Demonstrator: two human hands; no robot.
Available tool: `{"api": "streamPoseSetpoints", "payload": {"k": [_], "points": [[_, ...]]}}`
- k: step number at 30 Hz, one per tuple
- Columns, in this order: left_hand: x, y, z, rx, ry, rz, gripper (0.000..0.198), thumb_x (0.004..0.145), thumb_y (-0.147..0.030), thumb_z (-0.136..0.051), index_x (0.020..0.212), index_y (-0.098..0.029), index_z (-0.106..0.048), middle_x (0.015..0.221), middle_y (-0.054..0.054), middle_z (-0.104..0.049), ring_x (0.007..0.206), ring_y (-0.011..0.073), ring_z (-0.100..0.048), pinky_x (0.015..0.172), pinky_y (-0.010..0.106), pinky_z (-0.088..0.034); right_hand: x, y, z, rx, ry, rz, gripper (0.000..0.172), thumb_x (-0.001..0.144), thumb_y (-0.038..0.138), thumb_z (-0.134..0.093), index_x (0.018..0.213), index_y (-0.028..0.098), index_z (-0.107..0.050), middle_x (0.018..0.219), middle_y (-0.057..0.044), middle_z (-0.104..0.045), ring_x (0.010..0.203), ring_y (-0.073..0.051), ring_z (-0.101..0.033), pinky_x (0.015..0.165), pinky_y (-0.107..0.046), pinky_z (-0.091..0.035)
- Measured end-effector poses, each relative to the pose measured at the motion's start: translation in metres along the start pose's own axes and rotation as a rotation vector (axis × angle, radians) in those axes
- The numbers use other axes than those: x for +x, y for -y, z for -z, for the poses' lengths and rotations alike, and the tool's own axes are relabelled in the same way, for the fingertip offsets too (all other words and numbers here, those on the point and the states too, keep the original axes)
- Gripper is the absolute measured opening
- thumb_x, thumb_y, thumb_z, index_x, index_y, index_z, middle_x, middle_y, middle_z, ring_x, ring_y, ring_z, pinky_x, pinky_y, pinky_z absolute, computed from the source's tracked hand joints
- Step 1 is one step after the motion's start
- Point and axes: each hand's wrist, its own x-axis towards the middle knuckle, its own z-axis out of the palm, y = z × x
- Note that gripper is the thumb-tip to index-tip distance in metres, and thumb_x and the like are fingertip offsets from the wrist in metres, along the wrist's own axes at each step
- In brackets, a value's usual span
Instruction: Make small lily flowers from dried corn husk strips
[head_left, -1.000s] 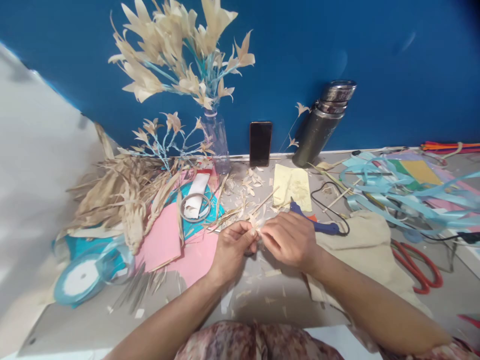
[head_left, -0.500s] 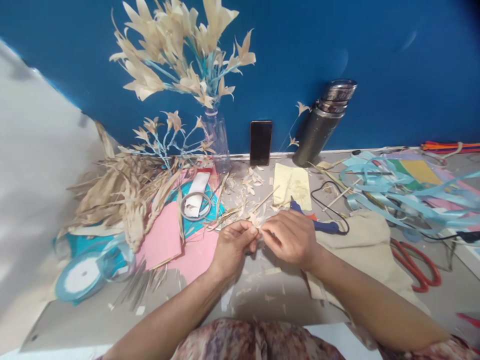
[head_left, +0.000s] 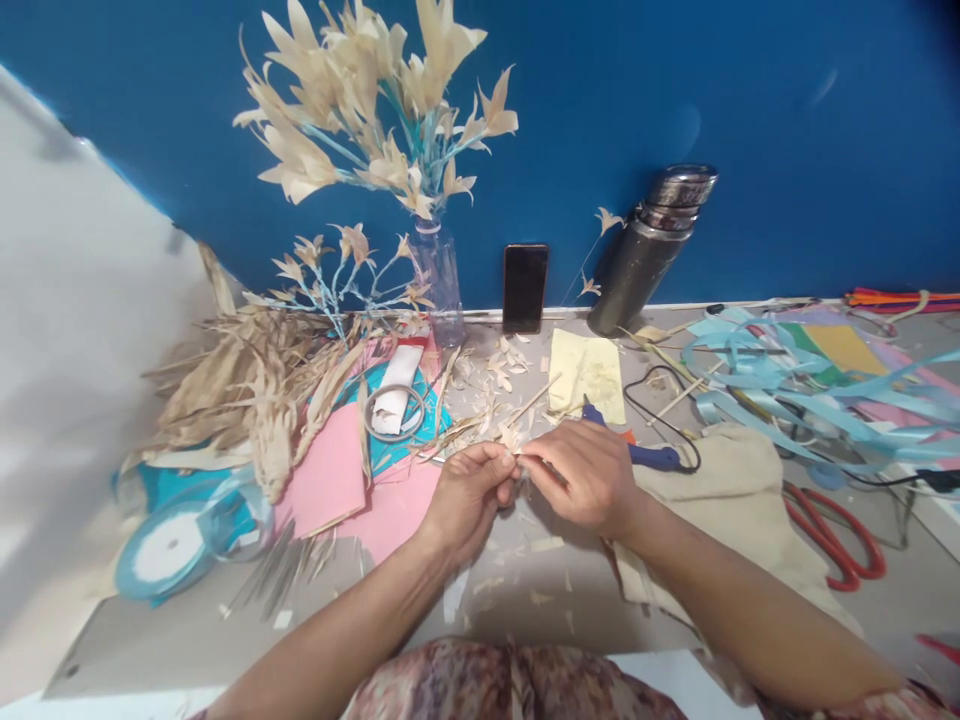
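My left hand [head_left: 472, 490] is closed, thumb and forefinger pinching the base of a small cream husk flower [head_left: 511, 437]. The fingertips of my right hand [head_left: 581, 475] press together against the same base, right beside the left thumb. Most of the piece is hidden behind the fingers. Just beyond my hands lie pale husk scraps and cut petals [head_left: 504, 370]. A blue glue gun [head_left: 652, 456] with a black cord rests behind my right hand, close to a yellow paper square [head_left: 592, 365].
Dried husks [head_left: 217, 390], a blue ribbon spool [head_left: 161, 555] and wires [head_left: 281, 570] lie left. A bottle [head_left: 442, 290] holds husk flowers at the back, near a phone [head_left: 525, 288] and a leaning flask [head_left: 649, 260]. Red-handled scissors [head_left: 832, 540] and cloth [head_left: 712, 490] lie right.
The camera view has shifted slightly, so the scene sits a little farther right. Both hands keep their pinch at the same spot, with hardly any finger movement.
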Motion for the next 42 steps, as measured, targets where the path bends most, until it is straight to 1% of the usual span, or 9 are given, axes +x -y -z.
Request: {"api": "streamPoseSetpoints", "payload": {"k": [4, 9, 14, 21, 24, 27, 32, 36, 42], "points": [[0.000, -0.001, 0.000, -0.043, 0.022, 0.035, 0.027, 0.068, -0.031, -0.084, 0.066, -0.012, -0.064, 0.061, -0.001, -0.060, 0.046, 0.0043, -0.043, 0.049, 0.020, -0.032, 0.000, 0.000, 0.000, -0.002, -0.002, -0.022, 0.007, 0.087, 0.013, -0.063, 0.091, 0.020, -0.063, 0.073, -0.002, -0.071, 0.065, -0.016, -0.062, 0.067, -0.031, -0.040], [0.000, -0.001, 0.001, 0.041, -0.022, -0.017, 0.028, 0.066, -0.032, -0.085, 0.067, -0.013, -0.065, 0.062, 0.000, -0.062, 0.045, 0.0053, -0.043, 0.048, 0.021, -0.032, 0.000, 0.000, 0.000, 0.022, -0.003, -0.066, 0.004, 0.088, 0.016, -0.063, 0.091, 0.019, -0.064, 0.072, -0.002, -0.070, 0.066, -0.016, -0.062, 0.067, -0.030, -0.042], [-0.001, -0.003, 0.001, 0.077, -0.031, -0.056, 0.029, 0.066, -0.033, -0.084, 0.068, -0.013, -0.064, 0.053, -0.002, -0.058, 0.043, 0.0054, -0.041, 0.047, 0.020, -0.031, 0.002, 0.001, 0.001, 0.040, -0.022, -0.123, 0.009, 0.087, 0.018, -0.062, 0.097, 0.018, -0.064, 0.070, -0.002, -0.068, 0.064, -0.016, -0.061, 0.065, -0.030, -0.044], [-0.005, -0.006, 0.006, 0.242, -0.055, -0.139, 0.023, 0.071, -0.029, -0.081, 0.074, -0.015, -0.063, 0.051, -0.003, -0.056, 0.045, 0.0070, -0.045, 0.048, 0.020, -0.040, -0.001, -0.003, -0.002, 0.024, -0.007, -0.143, 0.016, 0.086, 0.013, -0.057, 0.099, 0.018, -0.063, 0.075, -0.003, -0.070, 0.065, -0.017, -0.063, 0.067, -0.030, -0.047], [-0.006, -0.010, 0.007, 0.294, -0.062, -0.168, 0.021, 0.071, -0.029, -0.080, 0.074, -0.016, -0.064, 0.052, -0.002, -0.057, 0.046, 0.0089, -0.050, 0.048, 0.021, -0.043, -0.002, -0.006, -0.005, 0.005, 0.007, -0.175, 0.013, 0.087, 0.013, -0.057, 0.097, 0.018, -0.064, 0.075, -0.004, -0.071, 0.067, -0.017, -0.064, 0.067, -0.030, -0.047], [-0.006, -0.014, 0.005, 0.279, -0.056, -0.152, 0.020, 0.072, -0.030, -0.079, 0.073, -0.016, -0.064, 0.052, -0.003, -0.056, 0.046, 0.0106, -0.052, 0.046, 0.022, -0.046, -0.001, -0.009, -0.007, -0.004, 0.011, -0.210, 0.010, 0.088, 0.014, -0.058, 0.094, 0.018, -0.065, 0.076, -0.004, -0.072, 0.070, -0.018, -0.066, 0.067, -0.029, -0.047], [-0.001, -0.017, 0.004, 0.192, -0.028, -0.203, 0.022, 0.068, -0.028, -0.080, 0.067, -0.016, -0.062, 0.052, -0.003, -0.056, 0.047, 0.0077, -0.047, 0.047, 0.019, -0.041, -0.002, -0.015, -0.011, -0.006, 0.051, -0.235, 0.012, 0.091, 0.016, -0.056, 0.086, 0.019, -0.066, 0.075, -0.003, -0.072, 0.069, -0.016, -0.066, 0.067, -0.028, -0.045], [0.009, -0.017, 0.011, 0.151, -0.082, -0.261, 0.021, 0.070, -0.027, -0.079, 0.070, -0.017, -0.061, 0.054, -0.004, -0.057, 0.045, 0.0059, -0.043, 0.048, 0.018, -0.035, -0.006, -0.019, -0.015, -0.029, 0.074, -0.220, 0.013, 0.090, 0.015, -0.056, 0.084, 0.019, -0.066, 0.073, -0.002, -0.071, 0.068, -0.016, -0.065, 0.066, -0.027, -0.043], [0.014, -0.017, 0.020, 0.206, -0.089, -0.320, 0.020, 0.072, -0.028, -0.078, 0.072, -0.016, -0.062, 0.062, -0.002, -0.062, 0.048, 0.0053, -0.042, 0.051, 0.019, -0.032, -0.008, -0.018, -0.018, -0.071, 0.100, -0.197, 0.013, 0.089, 0.014, -0.057, 0.082, 0.020, -0.066, 0.070, -0.001, -0.069, 0.065, -0.015, -0.063, 0.064, -0.027, -0.040]]}}
